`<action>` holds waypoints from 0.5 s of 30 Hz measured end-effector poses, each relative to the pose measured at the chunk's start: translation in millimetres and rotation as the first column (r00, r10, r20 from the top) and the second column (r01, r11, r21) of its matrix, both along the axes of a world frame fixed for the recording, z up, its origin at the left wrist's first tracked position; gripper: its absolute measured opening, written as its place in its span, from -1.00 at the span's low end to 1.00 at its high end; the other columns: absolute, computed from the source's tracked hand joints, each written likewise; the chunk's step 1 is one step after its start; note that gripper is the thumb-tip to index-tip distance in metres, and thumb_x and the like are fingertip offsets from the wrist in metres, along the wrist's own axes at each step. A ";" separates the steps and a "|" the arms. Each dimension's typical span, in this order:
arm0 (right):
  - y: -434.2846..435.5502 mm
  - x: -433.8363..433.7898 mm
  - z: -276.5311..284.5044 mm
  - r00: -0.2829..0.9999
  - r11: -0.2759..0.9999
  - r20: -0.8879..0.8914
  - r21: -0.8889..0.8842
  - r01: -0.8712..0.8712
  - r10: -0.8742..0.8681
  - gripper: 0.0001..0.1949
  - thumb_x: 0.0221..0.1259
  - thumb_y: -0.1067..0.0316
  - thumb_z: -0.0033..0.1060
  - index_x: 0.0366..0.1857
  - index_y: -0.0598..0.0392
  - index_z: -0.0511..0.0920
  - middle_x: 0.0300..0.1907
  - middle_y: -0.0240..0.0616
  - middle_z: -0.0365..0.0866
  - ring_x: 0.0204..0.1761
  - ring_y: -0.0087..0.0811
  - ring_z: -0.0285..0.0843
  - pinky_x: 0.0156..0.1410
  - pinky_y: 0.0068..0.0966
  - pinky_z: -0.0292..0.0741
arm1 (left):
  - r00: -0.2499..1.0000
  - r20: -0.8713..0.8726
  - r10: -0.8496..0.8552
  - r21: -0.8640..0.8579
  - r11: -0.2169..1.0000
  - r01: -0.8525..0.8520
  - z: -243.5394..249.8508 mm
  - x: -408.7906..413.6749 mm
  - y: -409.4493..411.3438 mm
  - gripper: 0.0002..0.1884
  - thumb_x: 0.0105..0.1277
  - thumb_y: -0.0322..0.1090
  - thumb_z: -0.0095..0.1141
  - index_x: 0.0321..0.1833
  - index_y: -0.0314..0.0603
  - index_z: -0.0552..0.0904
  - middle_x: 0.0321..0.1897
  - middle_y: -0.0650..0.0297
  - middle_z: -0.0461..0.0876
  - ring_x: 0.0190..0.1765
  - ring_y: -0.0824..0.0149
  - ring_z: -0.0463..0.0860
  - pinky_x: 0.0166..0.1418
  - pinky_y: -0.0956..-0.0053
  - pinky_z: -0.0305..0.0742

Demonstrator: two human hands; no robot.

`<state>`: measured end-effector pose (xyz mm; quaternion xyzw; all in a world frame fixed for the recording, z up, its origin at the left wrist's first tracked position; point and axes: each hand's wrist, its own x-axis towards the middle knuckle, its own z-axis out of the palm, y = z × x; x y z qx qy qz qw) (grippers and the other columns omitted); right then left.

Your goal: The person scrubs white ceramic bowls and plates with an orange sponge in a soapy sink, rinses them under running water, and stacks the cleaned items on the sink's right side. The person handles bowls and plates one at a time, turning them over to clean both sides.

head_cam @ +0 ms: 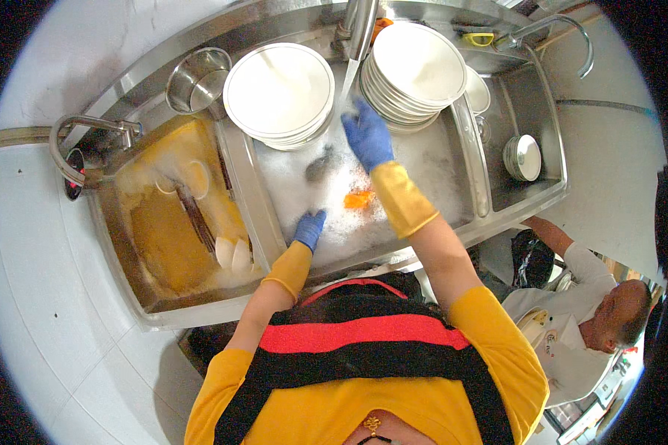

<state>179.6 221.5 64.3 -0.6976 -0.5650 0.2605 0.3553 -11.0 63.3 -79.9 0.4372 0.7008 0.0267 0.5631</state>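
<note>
My left hand point(310, 229), in a blue and yellow rubber glove, is at the near left of the middle sink basin, its fingers partly hidden by foam. My right hand point(367, 133), gloved alike and a little blurred, is under the faucet point(360, 33), where water runs down beside the fingers. To its right rises a tall stack of white plates point(417, 67); a second stack of white plates point(279, 92) stands to its left. Between the hands, an orange thing point(358, 199) lies in the suds, and a dark, blurred patch shows near it.
The left basin point(167, 250) holds cloudy yellow water, white bowls point(234, 255) and dark sticks. A steel pot point(199, 80) sits behind it. Small white dishes point(523, 158) are in the right basin, beyond a steel divider point(472, 161). A co-worker point(579, 328) stands at the right.
</note>
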 end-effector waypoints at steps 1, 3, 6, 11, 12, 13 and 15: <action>18.0 -3.1 17.9 0.996 0.997 -0.068 -0.042 0.062 -0.064 -0.43 0.20 0.11 0.09 0.28 0.10 0.30 0.11 0.09 0.48 0.12 0.02 0.47 0.24 -0.27 0.38 | 1.000 0.002 -0.023 0.022 0.999 0.023 -4.6 -2.4 -1.8 -0.11 0.18 0.26 -0.05 0.23 -0.59 0.32 0.24 -0.31 0.30 0.35 -0.11 0.27 0.40 0.27 0.16; 50.3 9.1 12.3 0.990 0.969 0.070 0.225 0.102 -0.121 -0.44 0.20 0.14 0.08 0.28 0.11 0.29 0.09 0.09 0.50 0.12 0.02 0.46 0.21 -0.29 0.39 | 0.996 0.012 -0.093 0.068 0.993 0.092 -20.9 -1.9 -4.3 -0.13 0.18 0.26 -0.04 0.23 -0.56 0.34 0.22 -0.30 0.32 0.33 -0.12 0.29 0.40 0.27 0.17; 85.1 14.1 14.6 0.976 0.980 -0.135 0.078 0.182 -0.171 -0.52 0.22 0.25 0.05 0.23 0.14 0.33 0.05 0.08 0.53 0.10 0.04 0.47 0.17 -0.29 0.38 | 0.952 -0.014 -0.306 0.227 0.926 0.301 -46.3 -5.5 -10.8 -0.19 0.19 0.24 -0.04 0.20 -0.50 0.38 0.17 -0.30 0.38 0.29 -0.15 0.34 0.38 0.24 0.20; 64.7 7.8 10.4 0.885 0.980 -0.445 0.073 0.186 -0.135 -0.55 0.25 0.23 0.05 0.18 0.19 0.37 0.07 0.06 0.53 0.12 -0.10 0.50 0.18 -0.42 0.39 | 0.929 -0.027 -0.370 0.224 0.903 0.366 -42.6 0.4 -9.4 -0.26 0.23 0.17 -0.06 0.17 -0.51 0.41 0.13 -0.32 0.41 0.23 -0.18 0.39 0.34 0.19 0.25; 52.4 1.2 26.5 0.945 0.992 -0.308 -0.101 0.079 -0.107 -0.44 0.21 0.19 0.10 0.26 0.25 0.29 0.17 0.08 0.45 0.21 -0.15 0.44 0.27 -0.44 0.33 | 0.925 -0.026 -0.378 0.209 0.903 0.375 -29.7 -4.7 -5.8 -0.25 0.20 0.18 -0.04 0.17 -0.50 0.42 0.12 -0.32 0.41 0.22 -0.19 0.39 0.32 0.18 0.26; 39.7 -1.2 27.1 0.961 0.987 -0.245 -0.123 0.102 -0.130 -0.41 0.20 0.18 0.11 0.28 0.27 0.26 0.18 0.10 0.42 0.22 -0.14 0.42 0.29 -0.43 0.32 | 0.915 -0.018 -0.403 0.204 0.895 0.398 -17.8 -4.9 -0.7 -0.24 0.18 0.18 -0.02 0.16 -0.49 0.42 0.12 -0.32 0.42 0.21 -0.21 0.40 0.31 0.18 0.27; 22.7 -3.1 13.3 0.979 0.977 -0.120 -0.157 0.147 -0.167 -0.34 0.18 0.15 0.13 0.31 0.30 0.21 0.22 0.13 0.38 0.25 -0.13 0.39 0.33 -0.43 0.29 | 0.996 0.090 0.022 0.083 0.996 -0.029 -16.4 1.3 -2.1 -0.23 0.16 0.18 -0.02 0.17 -0.49 0.42 0.12 -0.32 0.42 0.20 -0.22 0.40 0.31 0.18 0.28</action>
